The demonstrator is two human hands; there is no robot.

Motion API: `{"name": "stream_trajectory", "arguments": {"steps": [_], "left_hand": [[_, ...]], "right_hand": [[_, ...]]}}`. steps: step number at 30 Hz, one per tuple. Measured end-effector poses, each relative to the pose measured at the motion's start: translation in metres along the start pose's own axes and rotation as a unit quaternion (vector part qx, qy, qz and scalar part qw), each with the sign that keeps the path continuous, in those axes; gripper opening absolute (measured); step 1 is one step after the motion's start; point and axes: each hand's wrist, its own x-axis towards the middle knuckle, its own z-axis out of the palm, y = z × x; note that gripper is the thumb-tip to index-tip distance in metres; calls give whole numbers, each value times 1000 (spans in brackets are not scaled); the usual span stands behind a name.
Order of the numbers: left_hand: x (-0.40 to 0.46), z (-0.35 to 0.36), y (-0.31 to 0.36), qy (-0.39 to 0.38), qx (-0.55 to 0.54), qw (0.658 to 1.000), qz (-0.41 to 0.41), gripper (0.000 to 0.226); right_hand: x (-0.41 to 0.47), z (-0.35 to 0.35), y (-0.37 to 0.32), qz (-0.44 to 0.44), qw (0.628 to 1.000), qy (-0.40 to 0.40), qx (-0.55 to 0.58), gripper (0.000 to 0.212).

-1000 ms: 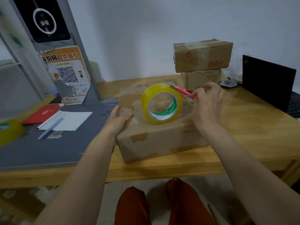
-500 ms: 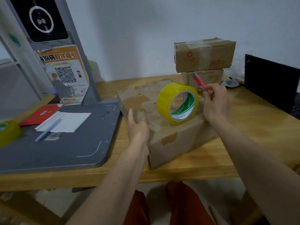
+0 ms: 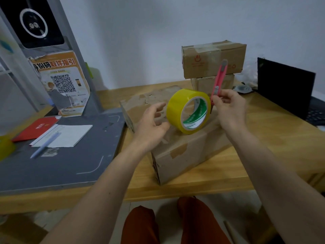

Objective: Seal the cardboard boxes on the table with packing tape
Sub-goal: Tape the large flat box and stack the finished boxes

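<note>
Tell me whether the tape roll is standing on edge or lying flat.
On edge: the yellow tape roll stands on the cardboard box, its hole facing sideways.

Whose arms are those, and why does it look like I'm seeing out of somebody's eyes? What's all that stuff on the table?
A person wears a camera on their head, so you see what they see: their own two arms reaching forward. On the wooden table lies a big cardboard box with a yellow tape roll standing on it. The right hand holds a pink cutter, pointing up. The left hand is open beside the roll; whether it touches it, I cannot tell. Behind are two stacked boxes, and to the left a grey mat with paper and a pen.
</note>
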Motion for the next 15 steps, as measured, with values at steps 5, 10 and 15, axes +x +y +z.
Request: {"name": "stream_trajectory", "arguments": {"steps": [5, 10, 15], "left_hand": [[5, -11, -11, -125, 42, 991, -5, 55], [7, -3, -13, -74, 46, 996, -4, 38], [5, -2, -12, -57, 7, 998, 6, 38]], "right_hand": [[-8, -15, -28, -9, 996, -61, 65, 9], [-17, -31, -60, -39, 991, -95, 84, 13], [-41, -37, -85, -78, 964, -177, 185, 30]]}}
